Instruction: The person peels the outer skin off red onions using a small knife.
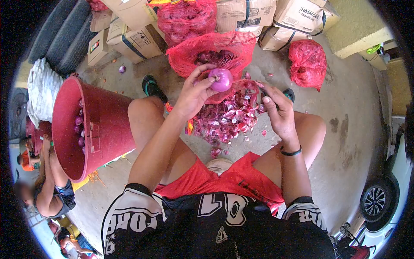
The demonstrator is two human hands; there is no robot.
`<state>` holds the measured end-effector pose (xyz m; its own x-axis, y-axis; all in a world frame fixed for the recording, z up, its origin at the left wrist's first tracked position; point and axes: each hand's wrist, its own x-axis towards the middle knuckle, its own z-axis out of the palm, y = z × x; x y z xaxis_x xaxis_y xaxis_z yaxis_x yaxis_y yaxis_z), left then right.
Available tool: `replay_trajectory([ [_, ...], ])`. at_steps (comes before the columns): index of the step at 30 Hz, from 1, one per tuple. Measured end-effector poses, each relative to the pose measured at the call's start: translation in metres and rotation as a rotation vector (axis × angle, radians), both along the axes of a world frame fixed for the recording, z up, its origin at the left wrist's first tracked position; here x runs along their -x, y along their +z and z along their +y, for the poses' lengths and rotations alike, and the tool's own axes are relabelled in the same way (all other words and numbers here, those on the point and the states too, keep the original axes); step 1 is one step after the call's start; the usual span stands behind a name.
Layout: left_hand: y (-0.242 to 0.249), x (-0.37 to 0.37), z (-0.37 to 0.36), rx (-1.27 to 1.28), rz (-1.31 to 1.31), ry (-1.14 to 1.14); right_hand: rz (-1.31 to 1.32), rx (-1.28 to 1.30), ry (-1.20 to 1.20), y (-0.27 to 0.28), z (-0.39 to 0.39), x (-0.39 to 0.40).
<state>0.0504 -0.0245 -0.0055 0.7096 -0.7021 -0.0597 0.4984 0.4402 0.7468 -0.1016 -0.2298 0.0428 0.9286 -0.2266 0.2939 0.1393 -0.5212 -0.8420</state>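
Note:
A peeled, shiny purple onion [223, 80] sits in the fingers of my left hand [194, 93], held up over the floor between my knees. My right hand [281, 113] is closed around a small knife [262, 90], with only a dark sliver of it showing, apart from the onion. Below both hands lies a heap of onion skins [228, 115] on red netting. Just beyond the onion, an open red mesh sack [183, 56] has dark unpeeled onions [215, 57] inside.
To my left stands a tall red tub [110, 118] with peeled onions in it. Full mesh sacks [185, 21] and cardboard boxes [246, 15] line the back, with another red sack [307, 62] at right. Tyres [64, 34] lean far left. A co-worker [49, 190] sits beyond the tub.

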Motion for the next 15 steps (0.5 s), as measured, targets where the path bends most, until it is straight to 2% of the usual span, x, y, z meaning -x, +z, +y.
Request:
replay_trajectory([
  [15, -0.0008, 0.0008, -0.0012, -0.025, -0.009, 0.003, 0.023, 0.014, -0.004, 0.0057, 0.0013, 0.0020],
])
